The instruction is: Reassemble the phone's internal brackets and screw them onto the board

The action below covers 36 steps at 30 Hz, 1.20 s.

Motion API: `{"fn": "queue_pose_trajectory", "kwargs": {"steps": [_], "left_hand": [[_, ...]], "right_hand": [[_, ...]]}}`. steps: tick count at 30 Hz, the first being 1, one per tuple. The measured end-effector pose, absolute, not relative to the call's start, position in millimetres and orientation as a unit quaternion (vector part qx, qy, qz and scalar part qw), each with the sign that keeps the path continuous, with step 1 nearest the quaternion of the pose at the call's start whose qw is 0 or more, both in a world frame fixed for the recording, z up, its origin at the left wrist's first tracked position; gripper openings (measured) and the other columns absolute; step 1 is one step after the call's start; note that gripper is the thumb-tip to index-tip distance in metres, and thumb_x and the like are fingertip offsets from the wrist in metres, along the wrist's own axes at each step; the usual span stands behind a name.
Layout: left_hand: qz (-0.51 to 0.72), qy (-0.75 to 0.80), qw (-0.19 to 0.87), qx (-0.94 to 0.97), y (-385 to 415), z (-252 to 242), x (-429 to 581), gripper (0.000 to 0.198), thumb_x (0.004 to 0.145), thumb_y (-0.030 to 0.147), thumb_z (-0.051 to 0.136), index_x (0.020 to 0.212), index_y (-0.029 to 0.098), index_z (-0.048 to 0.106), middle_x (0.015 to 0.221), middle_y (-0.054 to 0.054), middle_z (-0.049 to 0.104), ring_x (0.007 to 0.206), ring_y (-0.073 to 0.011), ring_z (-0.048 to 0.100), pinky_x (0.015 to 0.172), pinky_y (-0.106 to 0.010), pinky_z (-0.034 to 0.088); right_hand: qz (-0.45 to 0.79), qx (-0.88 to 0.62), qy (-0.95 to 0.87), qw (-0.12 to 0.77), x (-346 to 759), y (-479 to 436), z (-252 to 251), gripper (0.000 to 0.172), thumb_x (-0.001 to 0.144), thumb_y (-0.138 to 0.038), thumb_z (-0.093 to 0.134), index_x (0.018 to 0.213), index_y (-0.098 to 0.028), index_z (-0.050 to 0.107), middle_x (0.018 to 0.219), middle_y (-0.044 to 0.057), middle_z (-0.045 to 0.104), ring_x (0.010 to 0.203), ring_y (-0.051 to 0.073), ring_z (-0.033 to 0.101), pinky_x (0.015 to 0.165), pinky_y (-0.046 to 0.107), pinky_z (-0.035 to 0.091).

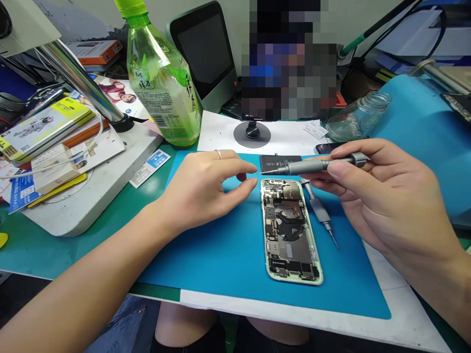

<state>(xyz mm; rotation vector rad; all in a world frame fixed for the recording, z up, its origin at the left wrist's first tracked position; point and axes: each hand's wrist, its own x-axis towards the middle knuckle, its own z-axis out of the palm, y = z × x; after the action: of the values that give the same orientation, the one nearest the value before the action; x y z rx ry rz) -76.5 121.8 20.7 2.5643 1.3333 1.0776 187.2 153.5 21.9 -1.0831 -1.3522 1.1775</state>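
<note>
My right hand [390, 196] grips a slim grey precision screwdriver [309, 166], held almost level with its thin tip pointing left. Close to that tip is my left hand [206, 191], its thumb and index finger a little apart with nothing visible between them; a ring is on one finger. Below both hands an opened phone [290, 235] lies on the blue mat [221, 255], its circuit boards and inner parts bare. A flat black battery [279, 163] rests just behind the phone. A second grey screwdriver [320, 211] lies to the right of the phone.
A green drink bottle [162, 93] and a smart display [206, 54] stand at the back left. Boxes [47, 127] are piled on a lamp base [91, 196]. A glass jar [356, 117] leans at the back right, near a round black stand [252, 133].
</note>
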Motion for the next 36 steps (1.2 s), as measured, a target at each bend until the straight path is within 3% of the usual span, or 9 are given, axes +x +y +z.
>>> {"fn": "queue_pose_trajectory", "kwargs": {"steps": [10,36], "left_hand": [[0.357,0.413,0.027,0.838,123.4,22.3,-74.4,0.013,0.099,0.011,0.069,0.096,0.014,0.081,0.085,0.000,0.079,0.061,-0.0077,0.056,0.063,-0.023,0.043],[0.359,0.412,0.029,0.837,123.5,22.0,-73.9,0.014,0.099,0.011,0.069,0.095,0.013,0.082,0.083,-0.002,0.079,0.060,-0.0081,0.057,0.060,-0.025,0.040]], "right_hand": [[0.480,-0.440,-0.573,0.497,186.9,156.1,21.3,0.036,0.077,-0.047,0.096,0.098,-0.026,0.075,0.091,0.001,0.079,0.087,0.018,0.081,0.083,0.024,0.071],[0.487,-0.432,-0.572,0.500,188.3,157.2,19.4,0.037,0.073,-0.051,0.098,0.095,-0.029,0.077,0.093,-0.002,0.078,0.088,0.016,0.081,0.082,0.017,0.069]]}}
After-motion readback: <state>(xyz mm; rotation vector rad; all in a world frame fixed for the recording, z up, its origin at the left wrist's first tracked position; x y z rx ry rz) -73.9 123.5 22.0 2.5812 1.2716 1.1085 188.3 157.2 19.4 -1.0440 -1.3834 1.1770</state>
